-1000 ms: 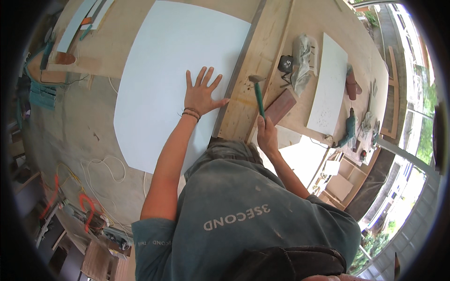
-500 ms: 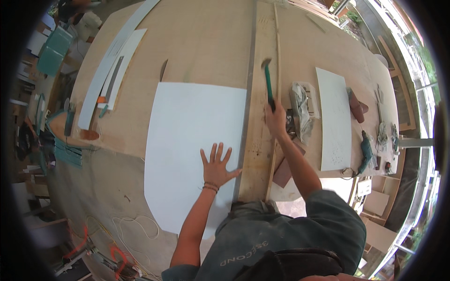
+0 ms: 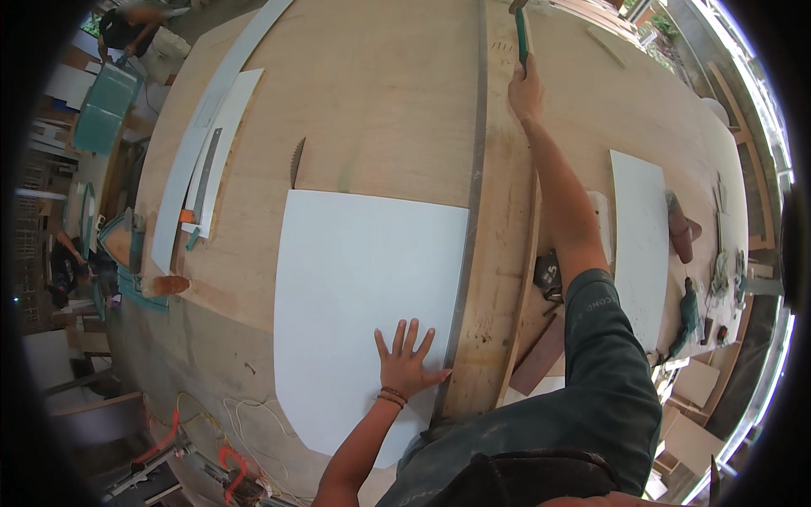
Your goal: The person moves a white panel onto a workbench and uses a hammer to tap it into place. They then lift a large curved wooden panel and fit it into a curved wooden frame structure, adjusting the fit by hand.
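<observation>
White and flat, the panel (image 3: 363, 287) is lying under my left hand (image 3: 410, 363), which is resting open on it near its right edge, fingers spread wide, palm down, holding nothing. My thumb is pointing at that edge, and two thin bracelets (image 3: 393, 395) are circling my wrist. My right hand (image 3: 527, 95) is closing firmly around the green handle of a hammer (image 3: 521, 38), well beyond the panel's far edge and off to its right; the hammer's head is running out of sight at the top, so I cannot tell whether it is touching anything.

Just along the panel's right edge, a grey strip (image 3: 475, 186) and a wooden beam (image 3: 498, 253) are running side by side. Right at the panel's far left corner, a dark toothed blade (image 3: 297, 162) is standing out from the tan tabletop (image 3: 380, 101). The panel's near end is jutting past the table's edge toward my body.

To the right of the panel, past the beam, a reddish block (image 3: 538, 359) is lying partly behind my sleeve (image 3: 600, 329); farther right, a second white board (image 3: 639, 237) and a green drill (image 3: 688, 317) are resting. Left of the panel, long pale strips (image 3: 207, 118) are lying with a grey ruler (image 3: 205, 177), and farther left a co-worker (image 3: 127, 34) is bending over a green surface (image 3: 107, 106).
</observation>
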Motion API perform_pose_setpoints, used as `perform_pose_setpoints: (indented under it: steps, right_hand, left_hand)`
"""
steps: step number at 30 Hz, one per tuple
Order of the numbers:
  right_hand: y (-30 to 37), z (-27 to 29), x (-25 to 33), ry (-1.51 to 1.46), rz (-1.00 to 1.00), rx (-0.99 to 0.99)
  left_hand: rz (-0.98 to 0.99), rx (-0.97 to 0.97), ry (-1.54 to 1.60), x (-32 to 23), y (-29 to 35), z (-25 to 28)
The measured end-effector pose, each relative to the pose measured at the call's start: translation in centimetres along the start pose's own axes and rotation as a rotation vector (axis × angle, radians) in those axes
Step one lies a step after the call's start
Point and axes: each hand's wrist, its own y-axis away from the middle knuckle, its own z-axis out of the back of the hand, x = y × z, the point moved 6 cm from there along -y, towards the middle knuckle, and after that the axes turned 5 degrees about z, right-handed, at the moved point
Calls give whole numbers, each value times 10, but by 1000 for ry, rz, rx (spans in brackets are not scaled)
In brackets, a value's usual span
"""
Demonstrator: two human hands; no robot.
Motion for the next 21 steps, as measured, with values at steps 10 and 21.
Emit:
perform_pose_setpoints:
  steps: [10,21]
  right_hand:
    - [-13,-20,-22,87,-44,111]
    - [-37,-26,-42,272,-11,218]
  left_hand:
    - [-18,-21,-8,1,-2,-2]
    - [-25,-47,17,-2,-2,4]
